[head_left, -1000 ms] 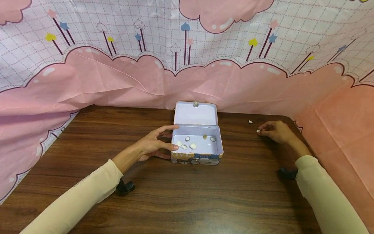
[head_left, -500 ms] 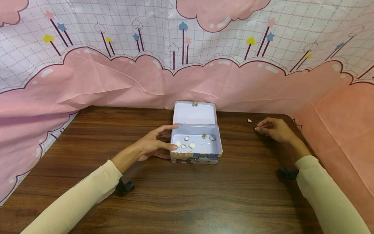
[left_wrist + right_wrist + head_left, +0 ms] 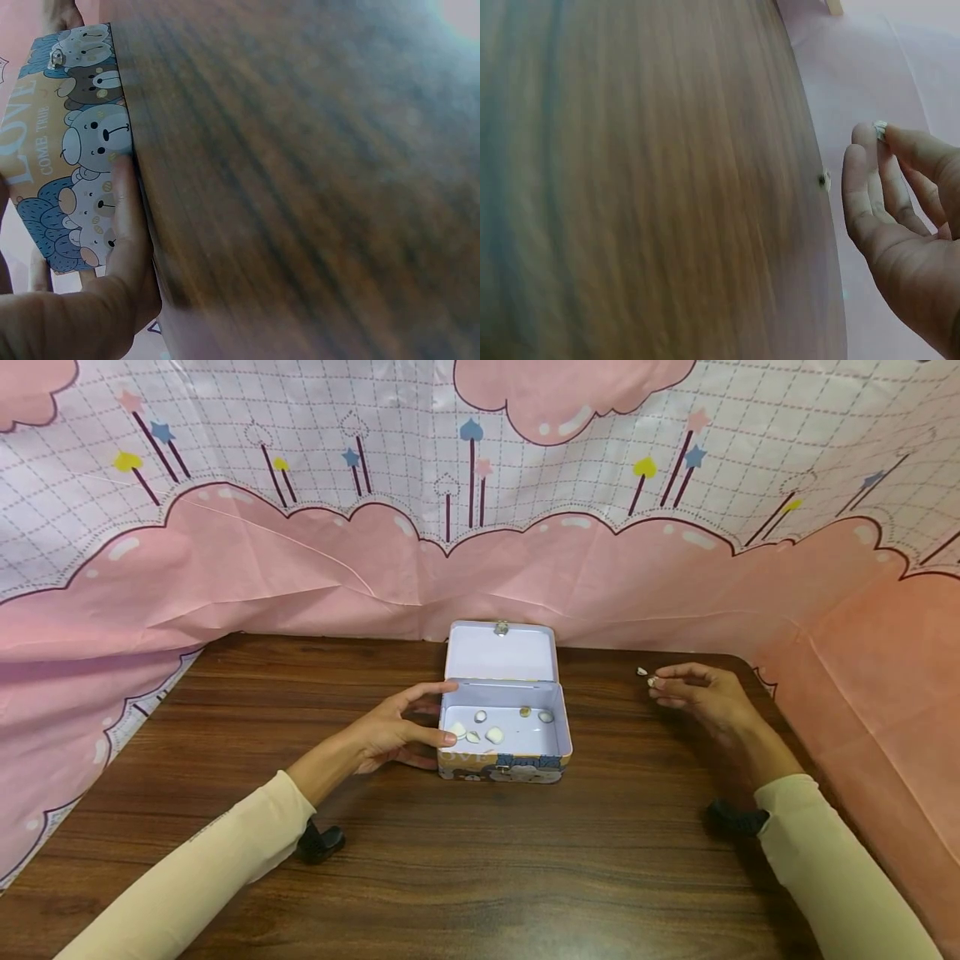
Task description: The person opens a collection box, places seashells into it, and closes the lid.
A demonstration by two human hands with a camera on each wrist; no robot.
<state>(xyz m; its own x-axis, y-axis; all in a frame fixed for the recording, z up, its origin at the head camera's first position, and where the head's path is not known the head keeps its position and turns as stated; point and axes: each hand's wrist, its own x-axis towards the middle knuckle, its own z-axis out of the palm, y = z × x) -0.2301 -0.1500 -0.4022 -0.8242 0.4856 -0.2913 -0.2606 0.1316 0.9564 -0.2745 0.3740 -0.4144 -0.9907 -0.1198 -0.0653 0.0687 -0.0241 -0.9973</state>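
Note:
A rectangular tin box (image 3: pixel 504 768) with cartoon bears on its front stands with its lid (image 3: pixel 501 652) tipped back. Several pale shells (image 3: pixel 494 735) lie scattered on its white floor. My left hand (image 3: pixel 397 727) grips the box's left end, the thumb at the front and fingers toward the back. In the left wrist view the thumb lies along the bear-printed face (image 3: pixel 97 135). At the right, my right hand (image 3: pixel 705 693) pinches a small whitish shell (image 3: pixel 880 130) between thumb and fingertips, above the table. Another small shell (image 3: pixel 642 672) lies on the table just beyond it.
The dark wood-grain table (image 3: pixel 480 877) ends at the back against a pink and white patterned cloth (image 3: pixel 322 560). An orange-pink cloth (image 3: pixel 885 677) rises along the right side, close to my right forearm.
My right hand has shifted slightly left and up with the small shell, coming nearer the one on the table. The left hand stays on the tin box.

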